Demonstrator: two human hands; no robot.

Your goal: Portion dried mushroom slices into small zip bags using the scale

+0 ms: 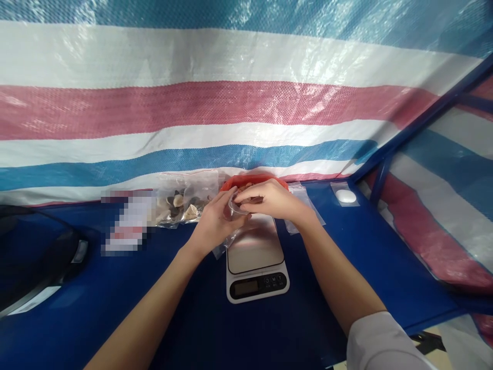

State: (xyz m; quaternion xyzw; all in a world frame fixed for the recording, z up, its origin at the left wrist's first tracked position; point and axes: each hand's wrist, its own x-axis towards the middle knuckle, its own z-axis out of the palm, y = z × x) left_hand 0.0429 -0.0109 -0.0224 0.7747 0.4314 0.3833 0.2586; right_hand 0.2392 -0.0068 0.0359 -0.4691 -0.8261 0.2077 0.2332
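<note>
My left hand is curled round a clear plastic bag, whose rounded mouth shows between my hands. Crumpled clear film hangs below the palm, beside the scale. My right hand reaches in from the other side, fingers bent and drawn together at that mouth; what they pinch, if anything, is hidden. Both hands hover over the far end of a white kitchen scale with a metal plate and a dark display. Right behind them stands a red container with brownish pieces, partly covered by my right hand.
Clear bags of dark and pale pieces lie left of my hands. Flat clear bags lie to the right, and a small bag with a white oval item farther right. A black strapped object occupies the left of the blue table. Striped sheeting rises behind.
</note>
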